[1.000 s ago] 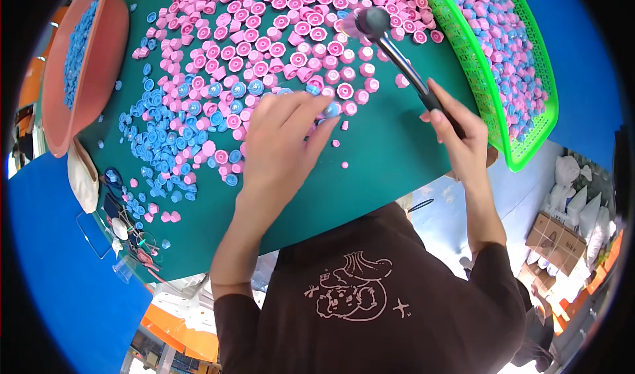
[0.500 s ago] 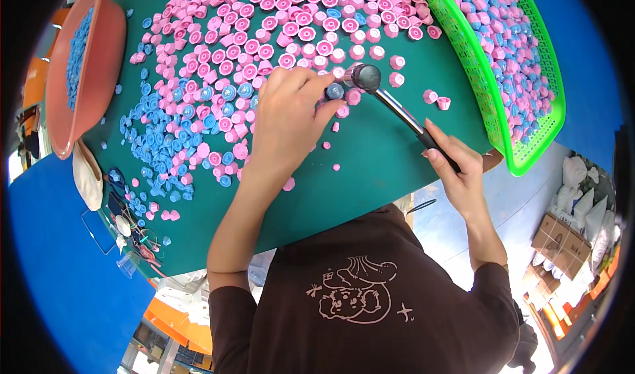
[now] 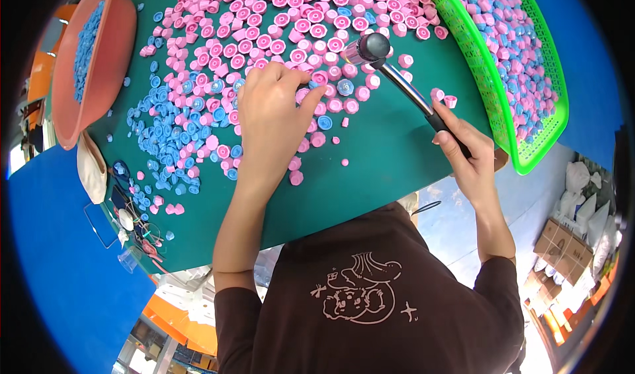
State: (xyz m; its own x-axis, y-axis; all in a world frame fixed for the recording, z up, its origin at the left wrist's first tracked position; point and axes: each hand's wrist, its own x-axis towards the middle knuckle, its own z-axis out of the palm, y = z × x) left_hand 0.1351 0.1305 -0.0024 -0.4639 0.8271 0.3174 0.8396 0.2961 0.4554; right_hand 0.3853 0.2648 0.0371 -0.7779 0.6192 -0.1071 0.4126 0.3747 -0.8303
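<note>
My right hand (image 3: 471, 152) is wrapped round the black grip of a mallet (image 3: 375, 45) with a chrome shaft. Its head, black at one end and clear-looking at the other, is raised over the pink pieces. My left hand (image 3: 272, 113) is low over the table among the small pieces, its thumb and forefinger curved together around a small blue cap (image 3: 313, 84), partly hidden by the fingers. Just right of those fingertips stands a blue-topped piece (image 3: 345, 87), apart from the hand. Pink fluted cups (image 3: 302, 25) and loose blue caps (image 3: 157, 139) surround the left hand.
A green table (image 3: 370, 156) carries the pieces. At the right edge a bright green basket (image 3: 479, 76) holds mixed pink and blue pieces. A salmon-coloured basin (image 3: 114, 50) with blue caps stands at the far left. Tangled cords and small tools lie at the left edge.
My left hand has let go of the blue-topped piece and shifted left. The mallet head has lifted away from that piece, and my right hand has moved slightly right.
</note>
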